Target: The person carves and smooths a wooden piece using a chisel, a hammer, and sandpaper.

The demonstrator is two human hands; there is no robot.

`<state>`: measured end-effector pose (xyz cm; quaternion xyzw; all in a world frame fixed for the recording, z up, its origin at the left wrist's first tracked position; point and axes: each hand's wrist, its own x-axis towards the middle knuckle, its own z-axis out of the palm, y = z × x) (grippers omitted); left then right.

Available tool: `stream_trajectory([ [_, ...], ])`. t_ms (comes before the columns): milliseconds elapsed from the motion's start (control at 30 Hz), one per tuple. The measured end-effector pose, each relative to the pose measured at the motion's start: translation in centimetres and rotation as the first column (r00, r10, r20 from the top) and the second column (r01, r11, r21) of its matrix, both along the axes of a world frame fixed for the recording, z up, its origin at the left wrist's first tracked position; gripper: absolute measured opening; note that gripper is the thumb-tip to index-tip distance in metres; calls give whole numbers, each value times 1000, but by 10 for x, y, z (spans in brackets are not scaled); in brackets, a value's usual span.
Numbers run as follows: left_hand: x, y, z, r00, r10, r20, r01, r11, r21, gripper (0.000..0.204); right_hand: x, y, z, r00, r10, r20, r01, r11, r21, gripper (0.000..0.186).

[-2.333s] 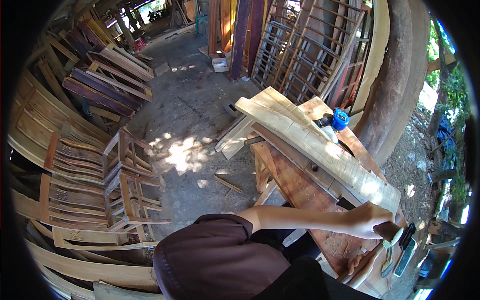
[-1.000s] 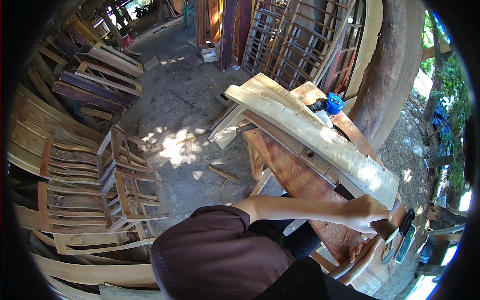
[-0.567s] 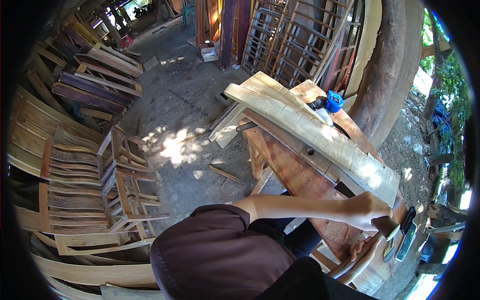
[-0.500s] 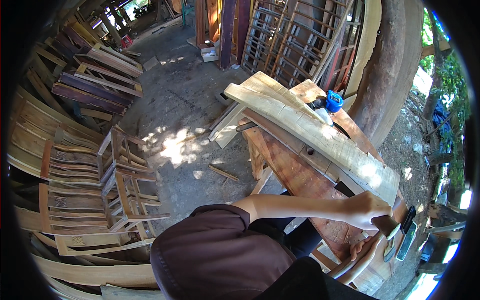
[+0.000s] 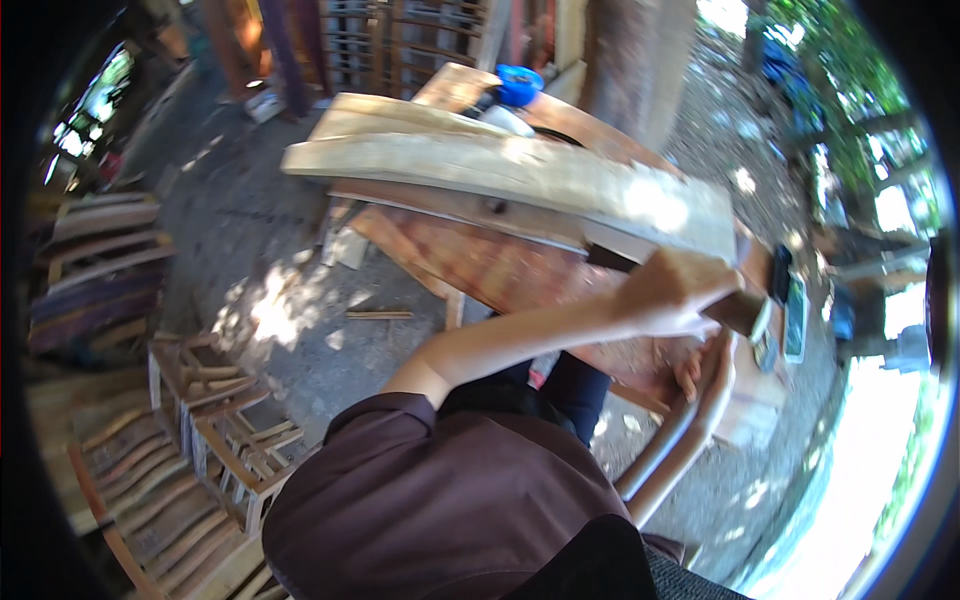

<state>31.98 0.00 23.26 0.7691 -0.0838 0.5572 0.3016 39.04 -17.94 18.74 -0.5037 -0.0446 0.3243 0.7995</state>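
Observation:
My left hand (image 5: pixel 675 290) reaches across the workbench, fingers closed round a brown wooden block (image 5: pixel 742 312) with a pale end; motion blurs it. Just below, the fingers of my right hand (image 5: pixel 690 375) are curled, beside the block. A slim, curved, smooth piece (image 5: pixel 655 450), seemingly wood, runs along my right forearm and up to those fingers; the right palm is hidden. Beyond my left hand, a thick pale plank (image 5: pixel 520 170) lies across the reddish-brown bench top (image 5: pixel 500 265).
A black object (image 5: pixel 780 272) and a greenish flat rectangular object (image 5: pixel 796 320) lie by the bench's right end. At the far side sits a blue rounded object (image 5: pixel 518 85). Slatted wooden chair frames (image 5: pixel 225 420) stand at left; stacked timber lies behind. A stick (image 5: pixel 380 315) is on the floor.
My view has turned, so the bench and plank sit higher and further left. Both hands stay close together at the bench's right end, the left still gripping the wooden block.

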Motion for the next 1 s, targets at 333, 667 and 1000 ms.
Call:
stream_trajectory([
  [333, 15, -11, 2, 1000, -16, -10, 17, 999, 36, 33, 4, -14, -6, 989, 105, 101, -111, 992, 54, 40],
  [667, 13, -5, 4, 998, 23, -51, -23, 1000, 8, 35, 3, -13, -4, 992, 97, 82, -102, 993, 59, 40],
  [1000, 11, 0, 9, 999, 23, -33, -23, 1000, 12, 32, 4, -13, -4, 991, 85, 103, -89, 995, 33, 40],
])
